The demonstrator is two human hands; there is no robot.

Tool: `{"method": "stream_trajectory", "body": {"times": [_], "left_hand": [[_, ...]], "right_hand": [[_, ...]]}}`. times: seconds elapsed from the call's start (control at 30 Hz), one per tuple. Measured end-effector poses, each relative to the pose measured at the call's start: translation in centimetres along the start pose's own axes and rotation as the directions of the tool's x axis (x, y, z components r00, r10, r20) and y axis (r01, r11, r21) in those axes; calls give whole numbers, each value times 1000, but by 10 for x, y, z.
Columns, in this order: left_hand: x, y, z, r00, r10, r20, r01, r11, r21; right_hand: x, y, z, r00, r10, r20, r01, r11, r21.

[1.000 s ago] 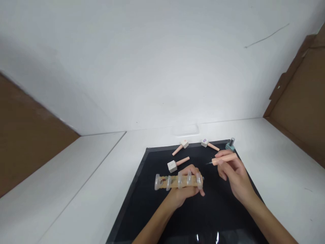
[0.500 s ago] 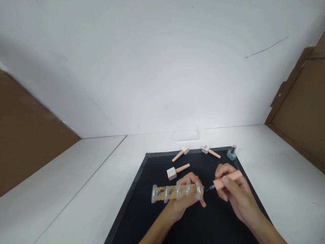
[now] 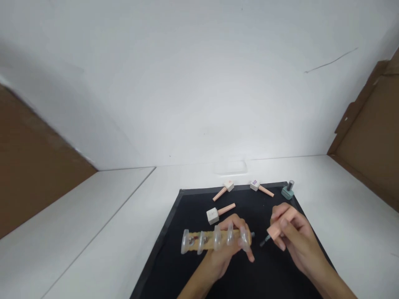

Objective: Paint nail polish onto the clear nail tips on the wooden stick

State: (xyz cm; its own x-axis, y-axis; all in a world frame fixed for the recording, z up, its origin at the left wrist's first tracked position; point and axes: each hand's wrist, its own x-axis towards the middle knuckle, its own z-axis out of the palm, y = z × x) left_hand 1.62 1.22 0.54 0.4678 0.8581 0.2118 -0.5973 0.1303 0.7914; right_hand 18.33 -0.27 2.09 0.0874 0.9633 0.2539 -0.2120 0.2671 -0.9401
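My left hand point(image 3: 227, 249) is closed round a yellowish strip point(image 3: 208, 240) that lies level across it. Several clear, curved false nail tips point(image 3: 217, 238) sit crosswise along the strip, and a small dark tip pokes out at its right end. To the right, my right hand point(image 3: 294, 232) pinches the peach cap of a nail polish brush point(image 3: 282, 223). Its dark bristle end points down and left, a short way apart from the strip. Beyond the left hand lies a white polish bottle point(image 3: 213, 216) with a peach cap.
Two more white bottles with peach caps, a left one point(image 3: 229, 185) and a right one point(image 3: 254, 185), lie at the far edge of a black mat point(image 3: 174, 245). A teal bottle point(image 3: 287, 192) stands at its far right corner. A clear tray point(image 3: 230, 167) sits behind.
The brush came left and down to the strip's right end, then drew back to the right, tilting more steeply. The left hand still holds the strip. The view has tipped slightly upward.
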Motion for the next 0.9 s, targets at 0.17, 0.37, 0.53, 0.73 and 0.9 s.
{"method": "stream_trajectory", "body": {"times": [0.17,0.37,0.53,0.73,0.9], "left_hand": [[4,-1,-10,996,0,-84,0,1000,-1],[10,-1,-10,984,-6,-176,2,1000,-22],[9,-5,-13,987,-9,-160,10,1000,7],[7,-7,-20,993,-34,-117,35,999,10],[7,-4,-15,991,-51,-127,51,999,-1]], "right_hand": [[21,15,-9,999,10,-44,-19,979,-204],[26,39,-14,996,44,72,-17,938,-347],[19,55,-17,992,37,116,11,922,-387],[17,63,-17,987,47,157,21,913,-406],[17,63,-16,985,55,162,15,914,-405]]}}
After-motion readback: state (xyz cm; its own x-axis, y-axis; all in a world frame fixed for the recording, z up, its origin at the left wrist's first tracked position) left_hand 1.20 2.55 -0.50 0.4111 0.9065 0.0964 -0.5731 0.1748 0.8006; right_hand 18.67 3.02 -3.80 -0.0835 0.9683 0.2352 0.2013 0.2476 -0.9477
